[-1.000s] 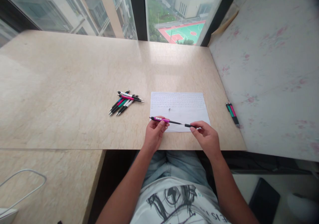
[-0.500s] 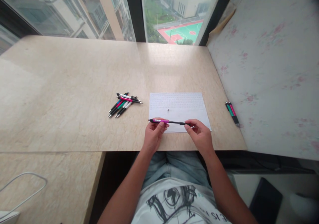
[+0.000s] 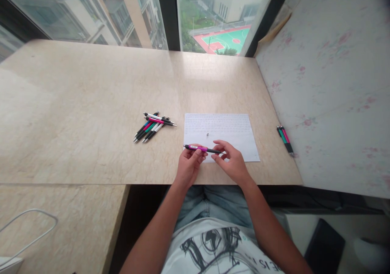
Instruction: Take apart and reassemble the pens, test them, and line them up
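Observation:
My left hand (image 3: 190, 164) is closed around the purple barrel of a ballpoint pen (image 3: 201, 148), held nearly level above the lower part of a sheet of paper (image 3: 219, 122). The pen's black grip and thin tip point right. My right hand (image 3: 233, 162) is at the tip end, its thumb and index finger apart below and above the pen. A tiny metallic piece (image 3: 207, 134), perhaps a pen tip, lies on the paper just beyond the pen.
A pile of several coloured pens (image 3: 152, 127) lies left of the paper. Two pens, green and pink (image 3: 285, 140), rest by the wall (image 3: 329, 103) at the right. Windows border the far edge of the stone-patterned tabletop (image 3: 91, 103). A white cable (image 3: 39, 211) loops at lower left.
My right hand has moved left along the pen and its fingers have spread. The black grip, earlier out along the thin shaft, now sits against the purple barrel.

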The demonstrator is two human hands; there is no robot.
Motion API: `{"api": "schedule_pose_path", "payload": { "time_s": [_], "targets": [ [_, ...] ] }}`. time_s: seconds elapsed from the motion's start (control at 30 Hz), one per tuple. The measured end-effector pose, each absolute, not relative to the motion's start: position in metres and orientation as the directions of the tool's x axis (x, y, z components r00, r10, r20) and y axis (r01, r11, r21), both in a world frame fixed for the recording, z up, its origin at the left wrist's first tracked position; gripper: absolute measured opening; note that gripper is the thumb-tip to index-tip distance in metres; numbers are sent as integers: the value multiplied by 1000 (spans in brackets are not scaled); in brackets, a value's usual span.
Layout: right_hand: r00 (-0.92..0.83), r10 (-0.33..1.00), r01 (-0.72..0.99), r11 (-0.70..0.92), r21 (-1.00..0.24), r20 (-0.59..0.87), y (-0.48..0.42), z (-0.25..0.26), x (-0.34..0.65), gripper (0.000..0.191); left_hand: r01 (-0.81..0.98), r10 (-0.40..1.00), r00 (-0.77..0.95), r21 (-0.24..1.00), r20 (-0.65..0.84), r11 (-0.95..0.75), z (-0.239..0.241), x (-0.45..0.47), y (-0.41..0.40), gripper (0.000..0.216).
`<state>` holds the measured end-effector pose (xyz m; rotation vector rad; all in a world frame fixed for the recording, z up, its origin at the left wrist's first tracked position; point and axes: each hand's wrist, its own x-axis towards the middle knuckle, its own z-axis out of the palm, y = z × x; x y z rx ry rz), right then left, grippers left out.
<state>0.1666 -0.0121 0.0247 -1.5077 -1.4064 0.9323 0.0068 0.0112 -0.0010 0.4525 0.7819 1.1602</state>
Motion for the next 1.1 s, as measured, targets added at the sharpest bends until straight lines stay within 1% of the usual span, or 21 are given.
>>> {"api": "schedule_pose_path", "payload": {
  "time_s": [0.07,0.17,0.23,0.3,0.4,0.5,0.57,0.63,0.7,0.77,0.83,0.93,1.03,1.1],
  "targets": [
    [107,994,424,-10,-906,39,-2,19,169,33,-643,931,188,678,-313,357,-1,7,11,23],
    [140,984,559,14,-829,111,17,10,170,26,-642,930,193,677,-311,360,-1,7,11,23],
    [101,985,640,45,-767,141,29,5,169,28,-643,931,195,676,-309,359,0,7,11,23],
    [63,988,697,56,-715,139,41,2,165,32,-642,931,197,677,-306,359,0,7,11,24],
    [54,992,757,36,-653,117,54,-2,158,32,-644,932,199,676,-304,358,0,7,10,24],
    [60,991,792,23,-610,116,56,-4,155,21,-644,930,198,675,-309,361,-1,7,10,23],
    [63,991,792,25,-610,122,52,-4,156,18,-642,930,197,676,-311,362,-1,7,10,23],
    [63,990,765,35,-643,129,42,-3,161,17,-642,931,194,678,-309,359,-1,7,11,22],
    [76,988,709,40,-704,133,29,-2,168,17,-642,932,189,679,-309,356,-1,7,11,22],
    [129,985,631,9,-776,117,14,0,177,18,-638,932,182,683,-315,355,0,8,11,22],
    [209,976,532,-62,-845,60,0,2,186,22,-632,931,174,689,-320,355,1,8,10,23],
    [315,948,369,-159,-916,-38,-18,5,197,27,-625,932,166,697,-321,351,2,8,10,22],
    [368,926,232,-174,-957,-80,-32,10,203,28,-633,935,160,694,-316,343,0,8,11,21],
    [379,922,177,-163,-971,-86,-38,14,203,27,-638,937,159,692,-311,338,-1,8,11,21]
  ]
}}
